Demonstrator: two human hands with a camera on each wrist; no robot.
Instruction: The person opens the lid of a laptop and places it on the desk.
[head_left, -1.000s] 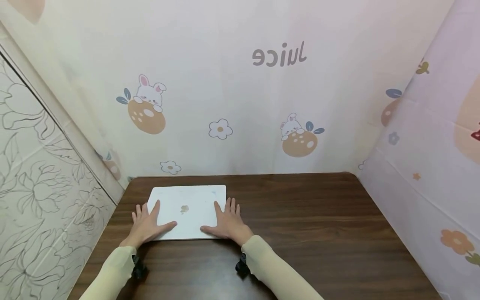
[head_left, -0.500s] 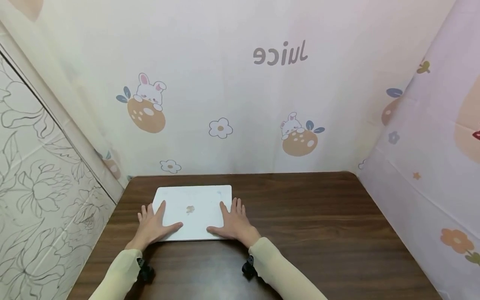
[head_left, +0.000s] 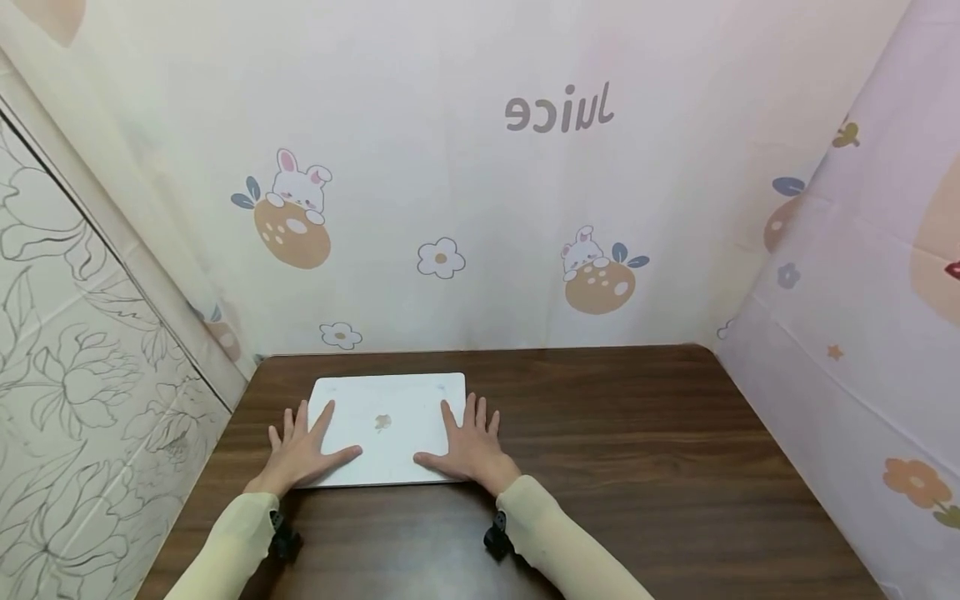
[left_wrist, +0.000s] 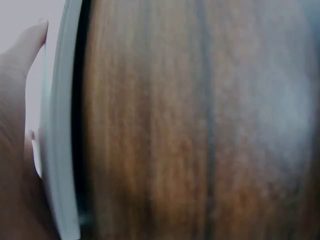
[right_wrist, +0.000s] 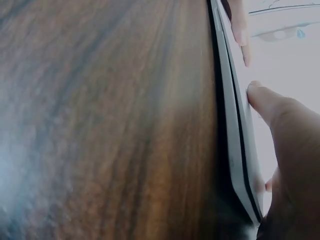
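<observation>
A closed silver laptop point(head_left: 382, 442) with an apple logo lies flat toward the back left of the table. At its left end rests my left hand point(head_left: 296, 454), fingers spread, thumb and index finger on the lid, the other fingers past the side edge. My right hand point(head_left: 468, 450) lies the same way at the right end, its thumb pointing inward across the lid. Both wrist views show the laptop's front edge close up, with a thumb point(left_wrist: 30, 42) on the lid at left and a thumb point(right_wrist: 265, 100) at right. The undersides of both hands are hidden.
The dark wood-grain table point(head_left: 622, 458) extends to the right and in front of the laptop. A printed curtain point(head_left: 480, 183) hangs along its back edge. Floral panels point(head_left: 82, 400) stand on the left, another curtain point(head_left: 840, 358) on the right.
The laptop has shifted a little to the right under both hands, mostly in the first half second. Since then the left hand has slid slightly left, while the right stays nearly still.
</observation>
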